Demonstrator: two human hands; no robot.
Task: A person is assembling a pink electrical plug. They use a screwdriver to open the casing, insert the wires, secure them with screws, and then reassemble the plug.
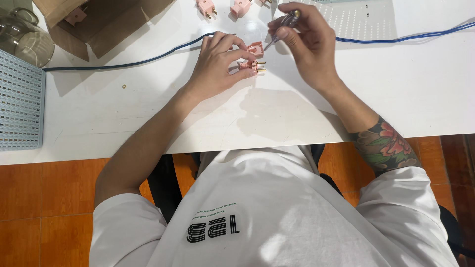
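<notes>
Left hand (217,62) fingers pinch pink plug (252,65), prongs pointing right, on white bench (148,109). Right hand (304,42) grips screwdriver (282,27), tip at plug cover (256,48); screw hidden. Blue cable (123,63) crosses bench; orange floor tiles below.

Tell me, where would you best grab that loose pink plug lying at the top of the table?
Probably by its blocky pink body, pinched across the two flat sides. The spare pink plug lies flat on the white table with its brass pins pointing toward the person, so coming from above or from the far end keeps fingers off the thin pins.
</notes>
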